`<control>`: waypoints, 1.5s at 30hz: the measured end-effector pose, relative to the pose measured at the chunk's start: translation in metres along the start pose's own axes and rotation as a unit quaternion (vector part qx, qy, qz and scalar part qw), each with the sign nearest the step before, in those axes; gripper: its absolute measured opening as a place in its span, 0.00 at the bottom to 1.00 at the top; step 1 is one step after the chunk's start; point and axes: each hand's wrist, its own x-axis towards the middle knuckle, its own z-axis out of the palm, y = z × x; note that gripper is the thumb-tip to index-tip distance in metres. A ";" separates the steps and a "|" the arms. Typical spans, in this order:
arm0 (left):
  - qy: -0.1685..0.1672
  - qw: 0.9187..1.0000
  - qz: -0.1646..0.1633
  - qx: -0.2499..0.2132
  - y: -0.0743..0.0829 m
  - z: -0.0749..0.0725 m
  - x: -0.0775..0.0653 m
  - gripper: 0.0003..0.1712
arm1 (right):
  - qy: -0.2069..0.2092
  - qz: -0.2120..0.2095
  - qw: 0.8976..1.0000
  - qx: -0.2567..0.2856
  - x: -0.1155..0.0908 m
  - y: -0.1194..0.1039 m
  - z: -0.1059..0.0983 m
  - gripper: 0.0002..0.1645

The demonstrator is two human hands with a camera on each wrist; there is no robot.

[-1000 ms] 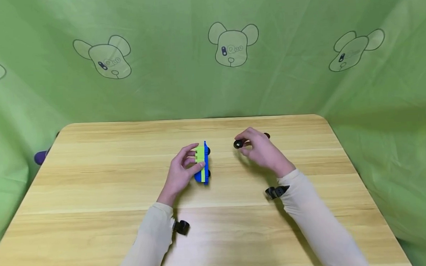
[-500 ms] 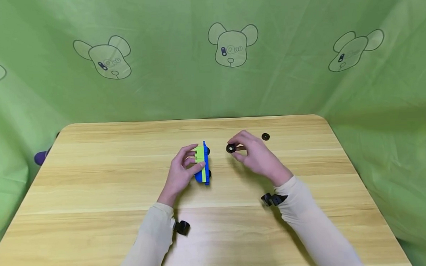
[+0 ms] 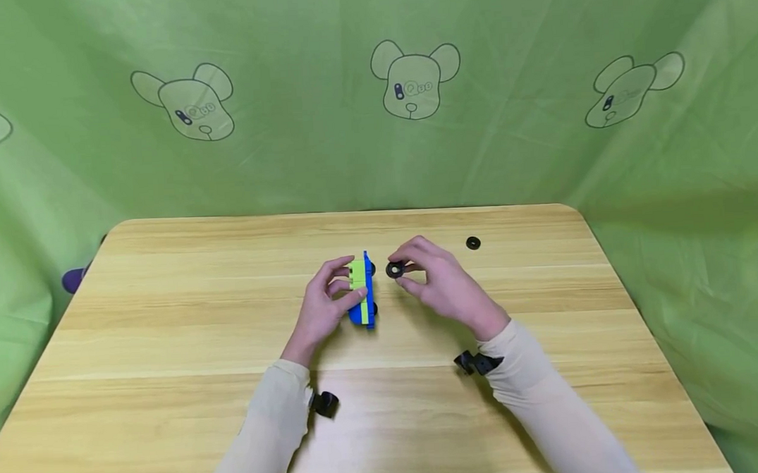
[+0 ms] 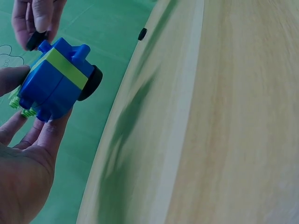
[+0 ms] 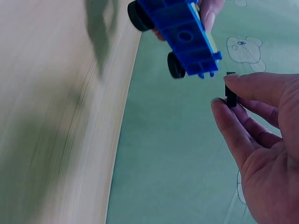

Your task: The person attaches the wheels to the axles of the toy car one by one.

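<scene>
My left hand (image 3: 321, 309) grips a blue and lime-green toy car (image 3: 369, 293) built of blocks, tipped on its side with the underside facing right. In the right wrist view the blue underside (image 5: 185, 37) shows two black wheels along one side; no wheels show on the opposite side. Just to the right, my right hand (image 3: 441, 283) pinches a black toy wheel (image 3: 394, 270) by its rim between thumb and fingertips. This wheel is close to the car but apart from it. Another black wheel (image 3: 473, 243) lies flat on the table behind the right hand.
The wooden table (image 3: 139, 416) reaches back to a green curtain (image 3: 299, 155) printed with mouse heads. Small black cameras are strapped at both wrists. Something purple (image 3: 72, 280) sticks out beyond the table's left edge.
My right hand has moved left and slightly nearer with its wheel, closing in on the toy car. The wheel left on the table has come into full view. My left hand is almost still.
</scene>
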 end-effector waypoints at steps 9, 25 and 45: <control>-0.022 1.000 -0.012 0.007 0.028 0.003 -0.008 0.34 | 0.018 -0.036 0.999 0.023 0.004 -0.009 0.008 0.19; -0.019 1.000 0.009 -0.004 0.006 0.002 0.000 0.34 | 0.024 -0.050 0.998 0.044 0.010 -0.013 0.020 0.20; -0.020 1.000 0.015 -0.001 0.001 0.003 -0.001 0.34 | 0.020 -0.037 0.999 0.034 0.012 -0.015 0.027 0.20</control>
